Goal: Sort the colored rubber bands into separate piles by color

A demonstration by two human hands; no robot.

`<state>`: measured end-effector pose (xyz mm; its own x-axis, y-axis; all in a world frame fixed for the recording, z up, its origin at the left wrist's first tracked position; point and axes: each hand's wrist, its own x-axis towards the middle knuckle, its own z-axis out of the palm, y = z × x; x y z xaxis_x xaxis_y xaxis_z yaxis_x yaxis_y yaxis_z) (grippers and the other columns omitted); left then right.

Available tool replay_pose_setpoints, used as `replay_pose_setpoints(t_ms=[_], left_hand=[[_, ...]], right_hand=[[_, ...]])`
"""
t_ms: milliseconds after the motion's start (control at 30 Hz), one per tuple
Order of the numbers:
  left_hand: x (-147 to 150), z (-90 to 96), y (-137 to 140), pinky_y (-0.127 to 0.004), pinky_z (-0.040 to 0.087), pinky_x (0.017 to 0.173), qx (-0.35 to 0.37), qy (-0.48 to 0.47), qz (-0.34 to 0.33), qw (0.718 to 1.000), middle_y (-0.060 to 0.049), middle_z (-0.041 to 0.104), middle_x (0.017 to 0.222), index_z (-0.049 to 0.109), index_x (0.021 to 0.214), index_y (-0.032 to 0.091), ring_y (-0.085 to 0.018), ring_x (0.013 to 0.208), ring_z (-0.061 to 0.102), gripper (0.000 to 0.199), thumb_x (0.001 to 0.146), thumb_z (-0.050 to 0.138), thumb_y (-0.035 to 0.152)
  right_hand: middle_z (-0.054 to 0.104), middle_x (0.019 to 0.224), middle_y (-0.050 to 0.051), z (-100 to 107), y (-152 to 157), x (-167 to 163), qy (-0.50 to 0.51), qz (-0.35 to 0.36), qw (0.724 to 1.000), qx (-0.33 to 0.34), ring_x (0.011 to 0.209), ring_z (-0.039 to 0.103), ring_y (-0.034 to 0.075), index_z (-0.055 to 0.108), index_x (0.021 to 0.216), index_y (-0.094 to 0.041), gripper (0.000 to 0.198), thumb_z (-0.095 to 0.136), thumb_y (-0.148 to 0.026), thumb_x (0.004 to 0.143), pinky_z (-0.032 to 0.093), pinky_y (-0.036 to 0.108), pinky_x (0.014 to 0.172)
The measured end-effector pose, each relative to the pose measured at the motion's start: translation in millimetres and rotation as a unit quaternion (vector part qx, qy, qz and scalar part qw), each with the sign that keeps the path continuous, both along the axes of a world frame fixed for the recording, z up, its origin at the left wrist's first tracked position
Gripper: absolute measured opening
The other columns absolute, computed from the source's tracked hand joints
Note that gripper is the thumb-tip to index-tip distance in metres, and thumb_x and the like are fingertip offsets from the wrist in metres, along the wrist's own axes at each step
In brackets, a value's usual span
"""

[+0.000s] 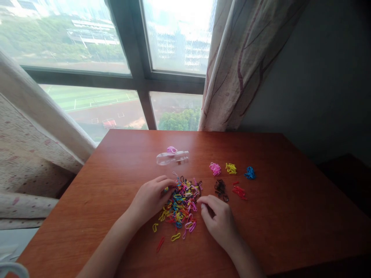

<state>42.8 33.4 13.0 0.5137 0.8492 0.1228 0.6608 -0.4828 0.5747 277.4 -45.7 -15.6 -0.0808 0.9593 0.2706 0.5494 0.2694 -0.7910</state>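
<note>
A loose heap of small multicoloured rubber bands (181, 204) lies on the brown table. My left hand (152, 197) reaches into the heap's upper left side, its fingers and thumb curled around a few bands. At the right edge of the heap is my right hand (218, 218), with thumb and index finger drawn nearly together; whatever is between them is too small to make out. Right of the heap are separate little piles: pink bands (215, 168), yellow bands (231, 168), blue bands (249, 173), black bands (220, 188) and red bands (239, 192).
Behind the heap, a clear plastic bottle (172, 158) lies on its side, a pink item (172, 150) at its upper edge. A few stray bands, one red (160, 244), sit near the front. The table (116, 154) meets a window with curtains (228, 65).
</note>
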Motion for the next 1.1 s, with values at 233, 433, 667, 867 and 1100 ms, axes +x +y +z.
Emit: replay_pose_setpoints(t_ms=[233, 433, 667, 867, 1100], left_hand=[[2.0, 1.4, -1.0, -0.024, 0.049, 0.071, -0.004, 0.010, 0.014, 1.000, -0.004, 0.068, 0.098, 0.069, 0.102, 0.022, -0.017, 0.082, 0.067, 0.017, 0.093, 0.055, 0.021], [2.6, 2.2, 0.0, -0.024, 0.046, 0.068, -0.005, 0.018, 0.009, 1.000, -0.004, 0.067, 0.096, 0.068, 0.093, 0.020, -0.016, 0.078, 0.065, 0.013, 0.092, 0.055, 0.021], [3.1, 3.5, -1.5, -0.022, 0.044, 0.067, -0.035, -0.038, 0.004, 0.999, -0.003, 0.065, 0.090, 0.068, 0.088, 0.020, -0.014, 0.075, 0.061, 0.010, 0.090, 0.058, 0.019], [3.1, 8.9, -2.4, -0.021, 0.040, 0.060, -0.071, -0.081, -0.001, 0.994, -0.001, 0.061, 0.082, 0.068, 0.086, 0.018, -0.011, 0.063, 0.052, 0.009, 0.088, 0.060, 0.020], [5.5, 12.1, -1.9, -0.020, 0.037, 0.055, -0.093, -0.118, 0.008, 0.989, 0.000, 0.062, 0.078, 0.069, 0.084, 0.017, -0.010, 0.059, 0.046, 0.012, 0.088, 0.063, 0.026]], right_hand=[[0.068, 0.080, 0.002, 0.0, 0.5, -0.4, 0.001, -0.001, 1.000, -0.004, 0.073, 0.065, 0.017, 0.067, 0.090, -0.020, 0.022, 0.048, -0.009, 0.088, 0.045, 0.025, 0.069], [0.068, 0.080, 0.002, 0.8, 0.7, -0.9, -0.002, -0.002, 1.000, -0.004, 0.075, 0.065, 0.017, 0.067, 0.089, -0.020, 0.022, 0.048, -0.009, 0.088, 0.045, 0.025, 0.069], [0.068, 0.080, 0.002, 2.3, 1.0, -1.3, -0.007, -0.002, 1.000, -0.011, 0.074, 0.064, 0.017, 0.067, 0.089, -0.020, 0.022, 0.048, -0.009, 0.088, 0.045, 0.025, 0.069], [0.068, 0.081, 0.002, 2.8, 0.1, -1.5, -0.012, 0.000, 1.000, -0.016, 0.075, 0.064, 0.017, 0.068, 0.090, -0.020, 0.023, 0.048, -0.008, 0.087, 0.045, 0.025, 0.070], [0.067, 0.080, 0.002, 1.9, 0.3, -2.1, -0.020, 0.000, 1.000, -0.011, 0.073, 0.064, 0.016, 0.068, 0.090, -0.020, 0.023, 0.048, -0.009, 0.088, 0.045, 0.025, 0.069]])
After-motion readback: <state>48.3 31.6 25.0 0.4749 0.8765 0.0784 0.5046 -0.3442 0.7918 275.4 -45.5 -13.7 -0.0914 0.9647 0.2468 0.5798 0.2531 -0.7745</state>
